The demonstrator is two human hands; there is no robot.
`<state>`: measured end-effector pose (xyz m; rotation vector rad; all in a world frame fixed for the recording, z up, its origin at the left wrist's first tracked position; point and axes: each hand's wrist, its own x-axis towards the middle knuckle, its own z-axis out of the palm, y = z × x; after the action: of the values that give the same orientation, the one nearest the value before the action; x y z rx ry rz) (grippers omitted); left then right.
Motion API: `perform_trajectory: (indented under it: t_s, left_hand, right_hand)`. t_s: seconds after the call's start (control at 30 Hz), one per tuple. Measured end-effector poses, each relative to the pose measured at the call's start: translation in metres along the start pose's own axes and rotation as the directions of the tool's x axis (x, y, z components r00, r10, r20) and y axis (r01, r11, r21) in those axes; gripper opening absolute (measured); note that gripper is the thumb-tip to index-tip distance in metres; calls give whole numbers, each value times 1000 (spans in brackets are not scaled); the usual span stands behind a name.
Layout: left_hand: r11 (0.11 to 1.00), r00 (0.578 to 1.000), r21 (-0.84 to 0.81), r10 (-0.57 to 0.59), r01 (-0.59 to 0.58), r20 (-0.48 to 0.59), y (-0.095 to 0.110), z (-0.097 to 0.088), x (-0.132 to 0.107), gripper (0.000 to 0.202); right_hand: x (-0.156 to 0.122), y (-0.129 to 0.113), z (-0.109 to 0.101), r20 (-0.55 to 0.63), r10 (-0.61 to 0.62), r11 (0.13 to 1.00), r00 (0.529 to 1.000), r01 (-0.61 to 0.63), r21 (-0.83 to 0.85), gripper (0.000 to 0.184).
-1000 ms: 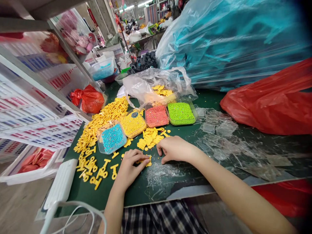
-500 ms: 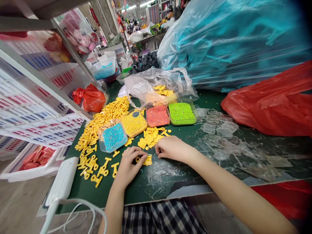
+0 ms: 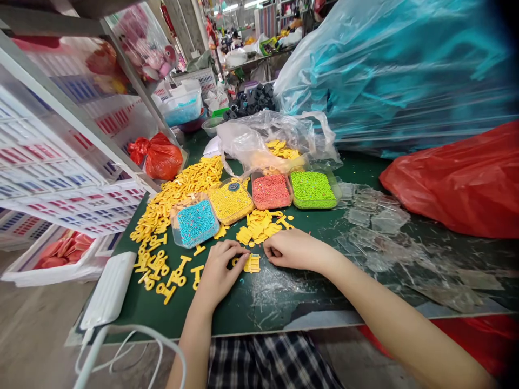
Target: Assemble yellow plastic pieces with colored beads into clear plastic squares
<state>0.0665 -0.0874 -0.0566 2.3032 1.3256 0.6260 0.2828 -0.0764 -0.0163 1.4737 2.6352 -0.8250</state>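
Observation:
My left hand [image 3: 219,268] rests on the green table [image 3: 284,302], fingers curled beside a small yellow rectangular piece [image 3: 252,263] and a yellow ring part under the fingertips. My right hand [image 3: 294,249] lies just right of that piece, fingers bent and pinched together at its tip; what it pinches is too small to name. A little heap of yellow flat pieces [image 3: 259,227] sits just beyond both hands. Yellow key-shaped parts [image 3: 166,278] lie to the left of my left hand.
Four clear tubs of beads stand behind: blue [image 3: 197,221], yellow [image 3: 231,201], red [image 3: 271,190], green [image 3: 312,189]. A long pile of yellow parts [image 3: 182,189], clear bags [image 3: 381,221], a red bag [image 3: 458,183], a teal plastic-wrapped bundle [image 3: 397,70], shelving [image 3: 60,162] at left.
The view has shifted slightly. The yellow rectangular piece now lies uncovered between my hands; my fingers have moved a little off it. Both hands stay in the same spot.

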Motion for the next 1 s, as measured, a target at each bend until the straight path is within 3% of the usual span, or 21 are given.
perform_trajectory:
  t_s: [0.13, 0.37, 0.67, 0.87, 1.0]
  left_hand:
    - [1000, 1000, 17, -8, 8, 12, -1, 0, 0, 16]
    - [999, 1000, 39, -8, 7, 26, -2, 0, -1, 14]
    - [998, 1000, 63, 11, -12, 17, -2, -1, -1, 14]
    - [979, 991, 177, 111, -97, -73, 0, -5, 0, 18]
    - [948, 975, 262, 208, -181, -79, 16, -20, 27, 21]
  right_hand:
    - [3, -4, 1, -29, -10, 1000, 1000, 9, -12, 12]
    - [9, -9, 11, -163, -144, 986, 976, 155, 59, 12]
    - [15, -5, 19, -159, -172, 984, 972, 178, 23, 14]
    - [15, -2, 18, -225, -170, 985, 959, 159, -65, 12]
    - [14, -4, 16, -302, -211, 968, 930, 156, -194, 15]
